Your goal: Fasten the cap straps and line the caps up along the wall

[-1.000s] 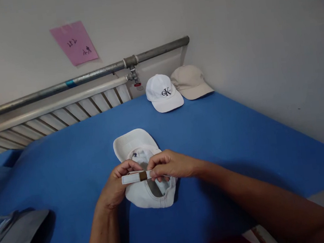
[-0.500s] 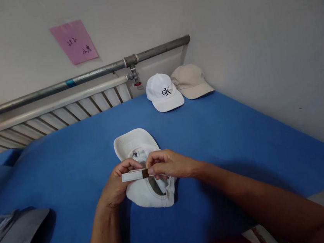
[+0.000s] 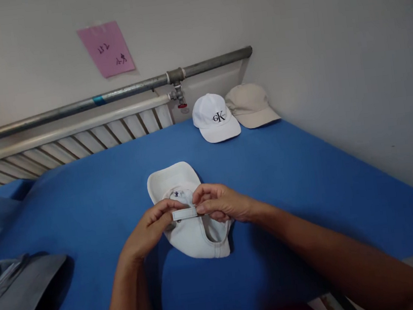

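A white cap (image 3: 198, 243) lies upturned on the blue surface, its brim pointing away from me and its inside showing. Across its back opening runs a white strap (image 3: 184, 214), its loose end toward the left. My right hand (image 3: 224, 203) pinches the strap at its right part, where the fingers cover the buckle area. My left hand (image 3: 151, 228) is closed at the cap's left side, thumb and forefinger by the strap's free end. Part of the cap's rim is hidden behind the fingers.
A white cap with dark letters (image 3: 216, 119) and a beige cap (image 3: 252, 106) sit together by the wall. Grey caps (image 3: 24, 290) lie at the left on the blue surface (image 3: 96, 202). A radiator (image 3: 114, 130) and pipe (image 3: 132, 90) run behind.
The strap has slid through the right fingers' grip, and the brown buckle is now mostly covered. My left thumb has moved off the strap toward its free end. The view has shifted slightly.
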### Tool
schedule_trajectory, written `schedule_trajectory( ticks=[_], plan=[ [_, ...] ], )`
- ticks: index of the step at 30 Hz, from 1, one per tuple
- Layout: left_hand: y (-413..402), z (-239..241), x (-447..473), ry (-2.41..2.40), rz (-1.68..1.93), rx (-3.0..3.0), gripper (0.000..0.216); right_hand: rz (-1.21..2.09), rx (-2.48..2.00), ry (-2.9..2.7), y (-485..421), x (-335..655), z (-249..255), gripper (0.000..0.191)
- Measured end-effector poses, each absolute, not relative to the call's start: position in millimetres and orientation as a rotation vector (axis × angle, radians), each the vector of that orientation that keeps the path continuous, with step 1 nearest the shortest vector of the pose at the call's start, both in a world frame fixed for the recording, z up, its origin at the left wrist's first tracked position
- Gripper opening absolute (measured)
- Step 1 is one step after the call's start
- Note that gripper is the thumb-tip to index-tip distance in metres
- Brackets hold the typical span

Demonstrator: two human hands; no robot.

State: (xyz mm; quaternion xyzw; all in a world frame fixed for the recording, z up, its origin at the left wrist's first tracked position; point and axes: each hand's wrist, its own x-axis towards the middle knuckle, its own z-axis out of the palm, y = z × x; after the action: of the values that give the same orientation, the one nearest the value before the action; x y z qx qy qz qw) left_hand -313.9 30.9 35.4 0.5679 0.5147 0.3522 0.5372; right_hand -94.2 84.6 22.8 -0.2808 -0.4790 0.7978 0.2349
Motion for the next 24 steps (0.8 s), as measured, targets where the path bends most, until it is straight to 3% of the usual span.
schedule_trajectory(
  ticks=[17,24],
  plan=[
    [27.2,36.1,-316.8,1.132,0.899,1.184,0.023,1.954,-0.93,-1.44,72.9,-109.0,19.2,0.017],
    [27.9,29.8,-312.9,1.057,0.886,1.096,0.031,1.975,-0.862,-1.553,74.0,-105.3,20.3,0.024]
  ],
)
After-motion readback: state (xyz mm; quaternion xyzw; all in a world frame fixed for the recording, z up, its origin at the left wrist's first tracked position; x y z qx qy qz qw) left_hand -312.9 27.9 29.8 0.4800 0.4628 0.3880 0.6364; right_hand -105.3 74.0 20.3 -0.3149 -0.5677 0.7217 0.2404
